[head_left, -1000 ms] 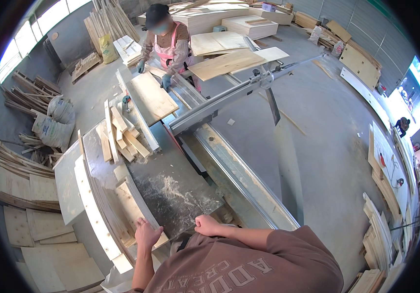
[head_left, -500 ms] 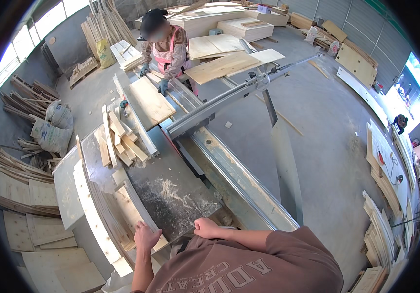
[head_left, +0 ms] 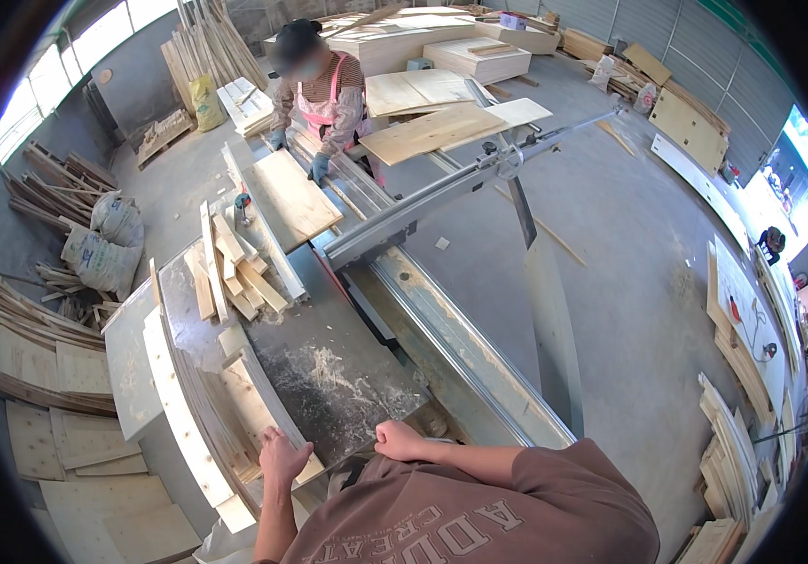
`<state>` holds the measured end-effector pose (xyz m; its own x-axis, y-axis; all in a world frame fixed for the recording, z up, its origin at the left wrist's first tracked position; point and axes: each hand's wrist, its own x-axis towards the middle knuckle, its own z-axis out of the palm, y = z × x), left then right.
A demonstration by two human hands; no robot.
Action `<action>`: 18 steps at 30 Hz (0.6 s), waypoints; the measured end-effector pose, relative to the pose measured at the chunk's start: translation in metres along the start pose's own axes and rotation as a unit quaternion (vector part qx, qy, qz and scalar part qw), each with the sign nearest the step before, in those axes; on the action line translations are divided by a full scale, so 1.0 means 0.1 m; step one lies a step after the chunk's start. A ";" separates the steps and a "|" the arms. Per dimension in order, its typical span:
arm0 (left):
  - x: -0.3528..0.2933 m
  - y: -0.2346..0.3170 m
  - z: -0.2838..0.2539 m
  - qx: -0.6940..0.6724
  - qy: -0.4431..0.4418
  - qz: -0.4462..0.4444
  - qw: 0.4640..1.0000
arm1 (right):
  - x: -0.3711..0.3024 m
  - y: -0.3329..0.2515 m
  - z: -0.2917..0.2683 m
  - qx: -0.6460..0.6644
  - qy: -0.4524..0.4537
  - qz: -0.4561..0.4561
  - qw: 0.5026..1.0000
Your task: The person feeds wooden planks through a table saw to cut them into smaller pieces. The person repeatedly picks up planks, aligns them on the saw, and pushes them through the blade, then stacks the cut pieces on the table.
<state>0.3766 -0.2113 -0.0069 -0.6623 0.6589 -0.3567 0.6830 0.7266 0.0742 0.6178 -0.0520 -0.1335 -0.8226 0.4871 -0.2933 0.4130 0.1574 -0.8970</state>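
Observation:
My left hand [head_left: 282, 457] rests on the near end of a wooden board [head_left: 251, 395], its thumb apart from the fingers. That board lies beside a stack of long pale strips [head_left: 199, 414] on the left of the saw table [head_left: 338, 376]. My right hand [head_left: 398, 440] is curled into a fist at the table's near edge, with nothing visible in it. Across the table, a co-worker [head_left: 329, 103] in a pink apron and gloves leans over a wide plywood panel [head_left: 291, 197]; one gloved hand [head_left: 318, 168] is at its right edge.
Short offcuts [head_left: 235, 268] lie piled left of a metal fence [head_left: 267, 230]. A sliding rail [head_left: 465, 338] runs along the table's right side, with a crosscut arm [head_left: 413, 218] over it. Sawdust covers part of the table. Plywood sheets [head_left: 103, 508] lean at lower left.
The view has shifted very slightly. My hands keep their places, and the panel stays where it was on the table.

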 end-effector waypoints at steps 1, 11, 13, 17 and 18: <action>0.00 0.00 0.00 0.000 0.000 0.000 1.000 | 0.00 0.00 0.00 0.001 -0.001 0.002 1.000; -0.04 -0.01 0.04 -0.003 0.013 0.005 1.000 | -0.02 0.06 0.06 0.015 0.025 -0.027 0.999; -0.02 -0.12 0.15 -0.002 0.028 0.006 1.000 | -0.02 0.06 0.08 0.011 0.030 -0.035 0.999; -0.09 0.03 -0.03 -0.007 0.008 0.000 1.000 | -0.05 0.04 0.06 0.004 0.035 -0.032 0.999; -0.08 0.04 -0.03 -0.004 0.013 0.001 1.000 | -0.04 0.03 0.06 0.000 0.039 -0.032 0.999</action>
<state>0.3831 -0.2132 -0.0006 -0.6683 0.6654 -0.3328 0.6822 0.7265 0.0827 0.6206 -0.0586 -0.1373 -0.8146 0.5410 -0.2089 0.3610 0.1911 -0.9128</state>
